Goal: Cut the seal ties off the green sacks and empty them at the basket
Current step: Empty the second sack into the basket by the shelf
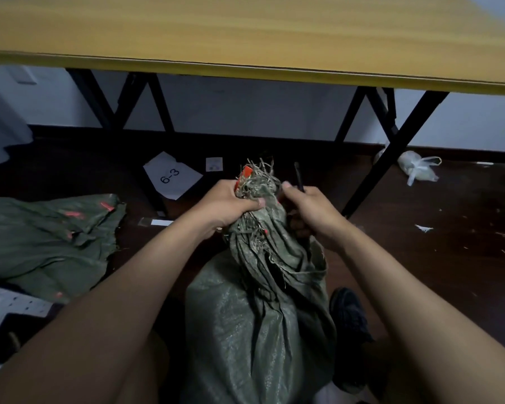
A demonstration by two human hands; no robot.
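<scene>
A filled green sack (260, 330) stands upright on the dark floor (435, 258) between the person's forearms, its lower part running out of the bottom of the view. The left hand (231, 204) is clenched round the gathered neck of the sack, just below the frayed mouth (258, 179), where loose fibres stick up. A small red piece (247, 172) shows at the top of the bunched fabric beside the left fingers (whether it is a seal tie or a printed mark cannot be told).

The right hand (309, 214) is curled round a dark, thin tool (298, 177) held against the right side of the neck; only its slim upper tip shows clearly above the thumb, and the rest is hidden in the palm and in shadow, so its kind is unclear.

A second green sack (47, 240) lies flat and crumpled on the floor to the left, with red marks on it, cut off by the left edge. A dark shoe (349, 313) sits just right of the standing sack.

Beyond the hands, a yellow-topped table (245, 33) on black crossed legs spans the view. Under it lie a white sheet marked "6-3" (171, 176) and a smaller card (214, 164). A knotted white plastic bag (417, 167) lies near the right table leg. Pale objects at the lower left corner (0, 307) are too cropped to identify.
</scene>
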